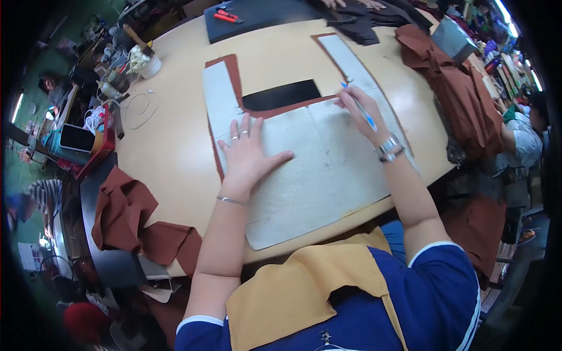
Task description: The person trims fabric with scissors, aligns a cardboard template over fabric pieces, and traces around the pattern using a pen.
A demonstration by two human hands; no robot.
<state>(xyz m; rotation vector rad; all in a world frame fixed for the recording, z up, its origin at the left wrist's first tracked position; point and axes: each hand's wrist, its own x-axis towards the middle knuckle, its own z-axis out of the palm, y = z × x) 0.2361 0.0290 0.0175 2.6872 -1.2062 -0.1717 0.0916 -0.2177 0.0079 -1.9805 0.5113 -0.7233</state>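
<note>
A large pale grey pattern template (316,175) with two long arms lies flat on a piece of brown fabric (232,73), whose edge shows along its outline. My left hand (249,149) is spread flat on the template near the base of its left arm, fingers apart. In my right hand (362,114) is a blue and white pen (366,111), held near the inner edge of the right arm. The pen's working end cannot be made out clearly. Between the arms, a black rectangular piece (281,95) lies against the fabric's edge.
Brown fabric lies crumpled at the left (140,222) and draped at the right (453,93). A red cutter (227,16) rests on a dark mat (263,17). A white tub with a brush (146,63) and a red basket (96,152) line the left. Another person's hands touch dark cloth (351,23).
</note>
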